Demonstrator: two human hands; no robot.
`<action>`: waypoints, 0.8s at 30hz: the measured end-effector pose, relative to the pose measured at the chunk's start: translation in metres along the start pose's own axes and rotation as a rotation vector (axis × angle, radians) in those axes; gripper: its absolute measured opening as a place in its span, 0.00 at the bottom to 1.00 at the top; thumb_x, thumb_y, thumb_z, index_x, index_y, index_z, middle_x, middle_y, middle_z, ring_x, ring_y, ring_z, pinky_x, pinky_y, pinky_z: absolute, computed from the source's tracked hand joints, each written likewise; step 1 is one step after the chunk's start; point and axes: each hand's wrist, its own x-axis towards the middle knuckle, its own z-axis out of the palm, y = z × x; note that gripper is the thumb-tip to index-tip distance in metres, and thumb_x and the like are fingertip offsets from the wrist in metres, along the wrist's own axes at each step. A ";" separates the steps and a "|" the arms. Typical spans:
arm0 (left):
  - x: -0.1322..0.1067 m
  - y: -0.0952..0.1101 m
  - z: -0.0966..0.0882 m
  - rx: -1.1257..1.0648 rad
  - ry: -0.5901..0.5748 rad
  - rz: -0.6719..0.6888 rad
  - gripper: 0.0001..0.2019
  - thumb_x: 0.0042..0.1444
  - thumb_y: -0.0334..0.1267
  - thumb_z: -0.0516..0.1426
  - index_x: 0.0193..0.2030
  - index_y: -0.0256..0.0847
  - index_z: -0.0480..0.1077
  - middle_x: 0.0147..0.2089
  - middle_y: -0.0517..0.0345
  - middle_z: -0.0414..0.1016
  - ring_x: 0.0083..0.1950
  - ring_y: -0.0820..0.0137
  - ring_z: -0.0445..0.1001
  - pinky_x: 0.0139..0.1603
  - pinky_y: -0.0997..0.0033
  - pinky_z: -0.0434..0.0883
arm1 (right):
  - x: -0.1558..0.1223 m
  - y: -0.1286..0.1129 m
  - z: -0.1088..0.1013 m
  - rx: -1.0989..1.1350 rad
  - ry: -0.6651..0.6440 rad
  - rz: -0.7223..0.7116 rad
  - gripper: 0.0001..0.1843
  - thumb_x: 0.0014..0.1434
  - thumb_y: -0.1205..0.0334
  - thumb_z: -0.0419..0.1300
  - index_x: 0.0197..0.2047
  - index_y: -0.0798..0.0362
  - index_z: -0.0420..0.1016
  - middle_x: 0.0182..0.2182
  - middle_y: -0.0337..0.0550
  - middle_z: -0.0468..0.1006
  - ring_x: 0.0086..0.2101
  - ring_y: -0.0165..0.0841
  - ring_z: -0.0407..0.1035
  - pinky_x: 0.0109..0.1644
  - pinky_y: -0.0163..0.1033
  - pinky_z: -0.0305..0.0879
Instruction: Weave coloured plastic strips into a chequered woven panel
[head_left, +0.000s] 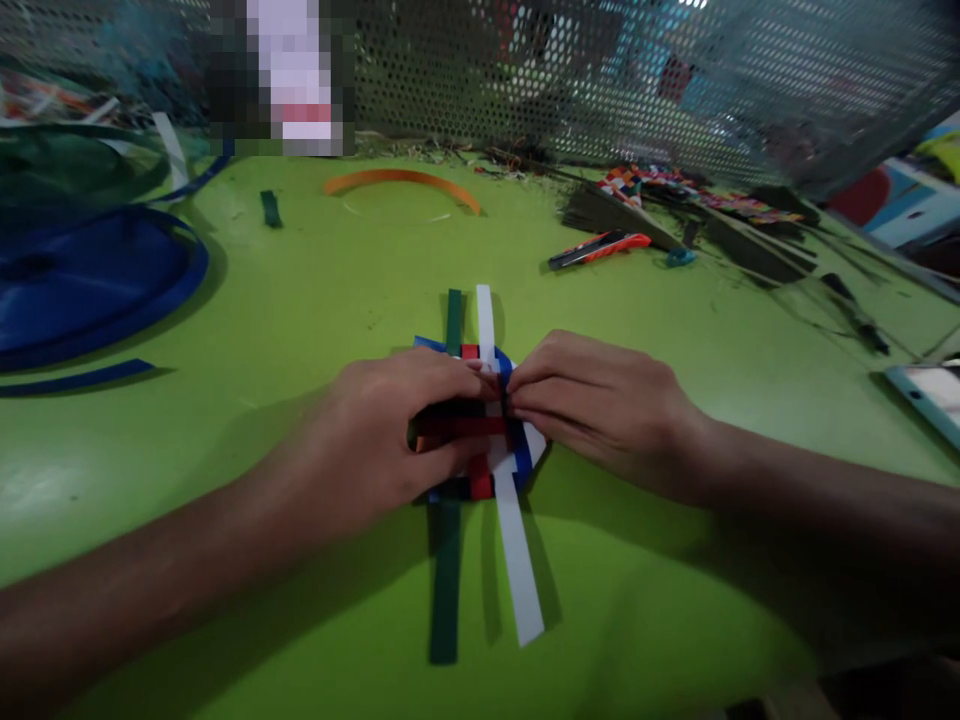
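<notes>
A small woven piece of flat strips in blue, red, white and dark green lies on the table in front of me. A long white strip [519, 570] and a dark green strip [445, 590] stick out of it toward me, and their shorter far ends point away. My left hand [390, 425] arches over the weave's left part, its fingers and thumb pressing on the strips from both sides. At the right edge, my right hand [607, 400] pinches the border by the blue strip [521, 455]. Its fingertips partly cover that spot.
A blue strip roll [105, 285] and a green roll [75, 170] lie at left. An orange strip [405, 178], a cutter knife [600, 248] and cut strips [675, 210] lie farther back. A perforated metal screen [465, 90] borders the green table [300, 600]. A phone-like object [930, 400] is at right.
</notes>
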 end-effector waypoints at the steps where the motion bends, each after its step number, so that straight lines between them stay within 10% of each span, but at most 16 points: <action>1: 0.000 0.000 0.000 0.001 -0.001 0.000 0.11 0.57 0.38 0.60 0.47 0.45 0.76 0.48 0.56 0.82 0.49 0.61 0.79 0.45 0.63 0.74 | 0.000 0.000 0.000 -0.013 -0.007 -0.001 0.13 0.70 0.69 0.51 0.39 0.56 0.77 0.39 0.50 0.80 0.38 0.36 0.71 0.42 0.43 0.71; 8: 0.000 -0.001 0.001 0.006 -0.006 -0.004 0.09 0.58 0.40 0.60 0.45 0.46 0.76 0.49 0.57 0.81 0.46 0.63 0.79 0.45 0.65 0.74 | -0.004 0.007 -0.005 0.124 -0.066 -0.033 0.12 0.69 0.68 0.52 0.42 0.56 0.78 0.45 0.52 0.78 0.45 0.37 0.72 0.47 0.42 0.72; 14: 0.001 0.000 0.000 -0.012 -0.011 -0.004 0.11 0.56 0.37 0.59 0.46 0.48 0.76 0.48 0.57 0.81 0.49 0.59 0.79 0.47 0.62 0.75 | -0.005 0.001 -0.004 0.172 -0.069 0.274 0.10 0.69 0.58 0.55 0.41 0.51 0.77 0.35 0.41 0.79 0.34 0.32 0.73 0.37 0.35 0.70; 24: -0.001 -0.002 0.002 -0.003 0.015 0.017 0.12 0.58 0.39 0.59 0.48 0.49 0.75 0.51 0.58 0.81 0.51 0.60 0.78 0.50 0.61 0.75 | -0.005 0.004 -0.004 0.131 -0.087 0.115 0.13 0.71 0.62 0.52 0.41 0.52 0.77 0.37 0.43 0.80 0.38 0.33 0.74 0.39 0.36 0.70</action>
